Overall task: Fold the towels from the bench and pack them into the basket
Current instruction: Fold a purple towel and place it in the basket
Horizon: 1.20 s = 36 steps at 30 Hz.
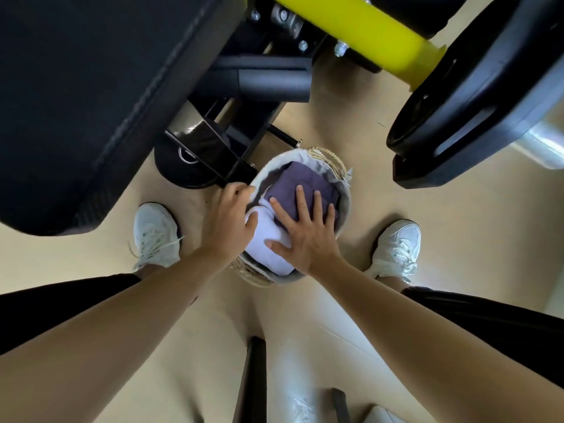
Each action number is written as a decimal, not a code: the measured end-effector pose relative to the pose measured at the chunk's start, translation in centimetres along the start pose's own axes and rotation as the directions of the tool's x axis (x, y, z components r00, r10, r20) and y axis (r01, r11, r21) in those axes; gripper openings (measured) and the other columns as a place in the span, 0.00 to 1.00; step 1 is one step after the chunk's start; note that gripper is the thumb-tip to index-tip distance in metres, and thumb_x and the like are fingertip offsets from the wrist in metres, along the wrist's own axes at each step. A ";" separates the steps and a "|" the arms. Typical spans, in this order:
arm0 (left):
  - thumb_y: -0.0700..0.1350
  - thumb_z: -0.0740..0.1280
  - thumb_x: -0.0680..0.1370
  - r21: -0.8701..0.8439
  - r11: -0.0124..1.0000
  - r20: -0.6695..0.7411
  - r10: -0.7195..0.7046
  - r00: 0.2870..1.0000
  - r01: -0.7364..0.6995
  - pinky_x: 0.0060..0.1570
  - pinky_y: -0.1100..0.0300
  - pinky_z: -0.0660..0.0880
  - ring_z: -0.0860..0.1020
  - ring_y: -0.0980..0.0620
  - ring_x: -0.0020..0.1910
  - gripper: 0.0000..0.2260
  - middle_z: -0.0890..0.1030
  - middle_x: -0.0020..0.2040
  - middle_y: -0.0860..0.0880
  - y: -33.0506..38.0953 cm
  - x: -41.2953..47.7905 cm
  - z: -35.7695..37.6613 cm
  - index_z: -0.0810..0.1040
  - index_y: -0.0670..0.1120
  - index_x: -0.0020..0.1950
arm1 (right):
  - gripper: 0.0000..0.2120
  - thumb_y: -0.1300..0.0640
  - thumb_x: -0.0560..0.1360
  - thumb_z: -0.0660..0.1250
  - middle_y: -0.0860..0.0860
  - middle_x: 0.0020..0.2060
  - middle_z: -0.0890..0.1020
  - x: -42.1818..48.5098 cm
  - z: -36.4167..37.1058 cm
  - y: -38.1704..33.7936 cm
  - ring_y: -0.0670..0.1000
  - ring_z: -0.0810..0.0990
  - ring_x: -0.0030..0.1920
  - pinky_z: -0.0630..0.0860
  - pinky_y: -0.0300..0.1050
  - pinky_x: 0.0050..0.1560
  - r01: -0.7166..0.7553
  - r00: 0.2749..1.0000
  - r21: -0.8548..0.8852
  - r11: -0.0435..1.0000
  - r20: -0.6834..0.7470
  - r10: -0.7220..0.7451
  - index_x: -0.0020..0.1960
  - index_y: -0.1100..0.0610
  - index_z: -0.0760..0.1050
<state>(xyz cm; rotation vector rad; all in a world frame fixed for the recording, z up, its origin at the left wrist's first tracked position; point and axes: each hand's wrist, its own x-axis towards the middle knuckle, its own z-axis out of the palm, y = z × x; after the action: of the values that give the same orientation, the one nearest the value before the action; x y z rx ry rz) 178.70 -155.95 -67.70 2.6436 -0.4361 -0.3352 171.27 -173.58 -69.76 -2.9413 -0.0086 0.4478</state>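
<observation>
Landmark: woven basket [341, 190] with a pale cloth liner, standing on the tan floor [427, 193] between the person's 2 feet.
Purple towel [293, 181]: folded, lying inside the basket toward its far side, its top about level with the rim.
White towel [265, 236]: folded, inside the basket on its near-left side, touching the purple towel and partly overlapping its near edge.
Right hand [305, 227]: over the basket's near half, palm down, its fingers [300, 199] straight and spread. 4 fingers press flat on the purple towel and the thumb lies on the white towel. It grips nothing.
Left hand [229, 215]: at the basket's left rim, with the thumb resting on the white towel. Its fingers [236, 189] bend down over the rim and the tips are hidden, so I cannot tell whether they grip the rim, the liner or the towel.
Counter [76, 102]: black padded gym bench, up and to the left of the basket, its top bare in the part that shows.
Shoes: 2 white shoes, the left shoe [158, 233] just left of the basket and the right shoe [396, 248] to its right.
Gym gear: yellow bar [381, 35] and black weight plate [476, 102] beyond the basket, up and to the right.
</observation>
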 end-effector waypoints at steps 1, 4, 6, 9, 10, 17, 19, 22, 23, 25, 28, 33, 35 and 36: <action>0.42 0.72 0.74 0.020 0.998 0.021 -0.058 0.998 0.058 0.57 0.44 0.76 0.77 0.38 0.59 0.21 0.77 0.62 0.42 -0.5 -0.7 -0.2 0.75 0.43 0.66 | 0.40 0.24 0.72 0.51 0.60 0.80 0.52 0.1 0.2 0.1 0.73 0.56 0.75 0.59 0.75 0.67 -0.005 1.000 -0.016 1.000 0.006 0.005 0.79 0.37 0.45; 0.45 0.69 0.78 -0.076 0.963 0.118 -0.249 0.961 0.259 0.59 0.43 0.76 0.76 0.40 0.63 0.22 0.78 0.64 0.43 -1.6 -2.5 0.1 0.72 0.45 0.72 | 0.42 0.24 0.70 0.53 0.60 0.81 0.47 0.7 0.7 0.2 0.74 0.54 0.75 0.60 0.76 0.66 -0.033 0.998 -0.055 0.998 0.045 0.036 0.79 0.36 0.43; 0.40 0.66 0.79 -0.171 0.936 0.159 -0.281 0.946 0.307 0.62 0.42 0.75 0.77 0.42 0.64 0.24 0.79 0.66 0.44 -2.0 -3.2 0.5 0.70 0.47 0.75 | 0.40 0.24 0.71 0.53 0.59 0.81 0.45 1.1 1.1 0.2 0.74 0.52 0.76 0.59 0.77 0.66 -0.049 0.997 -0.076 0.996 0.062 0.054 0.78 0.35 0.46; 0.34 0.62 0.78 -0.226 0.908 0.154 -0.325 0.933 0.353 0.63 0.47 0.75 0.78 0.44 0.62 0.27 0.79 0.65 0.45 -2.4 -3.4 0.7 0.69 0.48 0.77 | 0.35 0.27 0.74 0.51 0.58 0.81 0.42 1.9 1.4 0.1 0.73 0.47 0.77 0.55 0.77 0.69 -0.048 0.993 -0.112 0.993 0.104 0.060 0.78 0.34 0.46; 0.33 0.61 0.78 -0.236 0.906 0.150 -0.323 0.935 0.351 0.63 0.48 0.75 0.77 0.45 0.63 0.28 0.79 0.66 0.45 -2.6 -3.4 0.7 0.69 0.48 0.77 | 0.34 0.27 0.75 0.50 0.57 0.81 0.42 2.1 1.5 0.1 0.72 0.47 0.77 0.55 0.76 0.70 -0.041 0.992 -0.122 0.992 0.112 0.055 0.78 0.34 0.45; 0.36 0.60 0.81 -0.188 0.917 0.178 -0.321 0.930 0.352 0.57 0.60 0.67 0.75 0.47 0.67 0.27 0.73 0.74 0.48 -1.8 -3.7 0.3 0.65 0.50 0.80 | 0.34 0.29 0.77 0.48 0.60 0.80 0.42 2.6 1.2 0.0 0.74 0.49 0.76 0.55 0.76 0.70 -0.004 0.990 -0.170 0.985 0.138 0.027 0.78 0.36 0.42; 0.36 0.60 0.81 -0.208 0.917 0.209 -0.299 0.931 0.341 0.62 0.55 0.70 0.74 0.45 0.69 0.28 0.73 0.74 0.47 -2.2 -3.6 0.3 0.65 0.51 0.80 | 0.37 0.29 0.76 0.53 0.62 0.80 0.45 2.4 0.6 -0.1 0.75 0.53 0.75 0.57 0.77 0.68 0.001 0.991 -0.156 0.988 0.131 0.019 0.79 0.37 0.43; 0.35 0.61 0.78 -0.238 0.910 0.235 -0.286 0.929 0.340 0.62 0.52 0.74 0.76 0.44 0.66 0.29 0.77 0.70 0.47 -2.8 -3.4 0.1 0.67 0.52 0.79 | 0.46 0.30 0.72 0.63 0.65 0.79 0.50 1.6 -0.5 0.0 0.75 0.59 0.73 0.62 0.76 0.67 0.036 0.998 -0.145 0.989 0.058 -0.028 0.80 0.42 0.42; 0.36 0.61 0.78 -0.242 0.907 0.243 -0.288 0.926 0.346 0.62 0.53 0.74 0.77 0.44 0.66 0.28 0.78 0.69 0.47 -2.8 -3.5 -0.1 0.67 0.52 0.78 | 0.50 0.30 0.71 0.65 0.64 0.79 0.51 1.4 -0.7 -0.1 0.74 0.60 0.74 0.63 0.75 0.67 0.037 0.999 -0.135 0.990 0.038 -0.032 0.80 0.44 0.39; 0.38 0.61 0.79 -0.281 0.896 0.239 -0.281 0.930 0.343 0.62 0.54 0.74 0.78 0.45 0.65 0.27 0.80 0.67 0.49 -2.8 -3.9 -0.2 0.68 0.53 0.78 | 0.56 0.32 0.69 0.69 0.61 0.80 0.52 1.2 -1.1 -0.4 0.71 0.59 0.75 0.63 0.74 0.69 0.005 0.999 -0.101 0.995 0.032 -0.002 0.80 0.49 0.36; 0.48 0.60 0.78 -0.360 0.873 0.228 -0.259 0.939 0.328 0.62 0.53 0.76 0.80 0.47 0.62 0.24 0.82 0.64 0.51 -2.6 -4.1 -0.6 0.71 0.54 0.75 | 0.54 0.29 0.69 0.65 0.55 0.81 0.48 1.5 -1.0 -1.1 0.70 0.51 0.77 0.58 0.77 0.69 -0.039 0.992 -0.069 0.997 0.120 0.047 0.80 0.48 0.37; 0.59 0.56 0.75 -0.394 0.860 0.221 -0.254 0.942 0.324 0.60 0.51 0.77 0.81 0.48 0.58 0.27 0.83 0.61 0.52 -2.7 -4.0 -0.7 0.73 0.55 0.72 | 0.49 0.23 0.68 0.57 0.52 0.81 0.45 2.3 -0.1 -1.7 0.72 0.45 0.77 0.53 0.80 0.68 -0.026 0.980 -0.121 0.992 0.192 0.049 0.79 0.41 0.41; 0.58 0.57 0.76 -0.390 0.857 0.228 -0.265 0.937 0.338 0.59 0.50 0.78 0.81 0.49 0.57 0.25 0.83 0.60 0.53 -2.9 -4.0 -0.4 0.73 0.56 0.72 | 0.48 0.22 0.67 0.58 0.53 0.81 0.48 2.5 0.2 -2.0 0.73 0.47 0.77 0.53 0.81 0.67 -0.022 0.985 -0.153 0.988 0.168 0.048 0.79 0.41 0.45; 0.58 0.57 0.76 -0.393 0.855 0.228 -0.266 0.937 0.339 0.59 0.51 0.78 0.81 0.49 0.56 0.24 0.83 0.60 0.53 -2.8 -4.0 -0.4 0.74 0.56 0.71 | 0.48 0.22 0.67 0.58 0.53 0.81 0.49 2.6 0.2 -2.1 0.73 0.48 0.77 0.53 0.81 0.66 -0.021 0.985 -0.163 0.986 0.167 0.048 0.79 0.41 0.46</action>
<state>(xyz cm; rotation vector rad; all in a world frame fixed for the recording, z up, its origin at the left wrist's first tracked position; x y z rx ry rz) 175.85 -151.94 -67.97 2.2491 0.0197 -0.6724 173.72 -171.40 -70.41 -3.0530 -0.0157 0.7363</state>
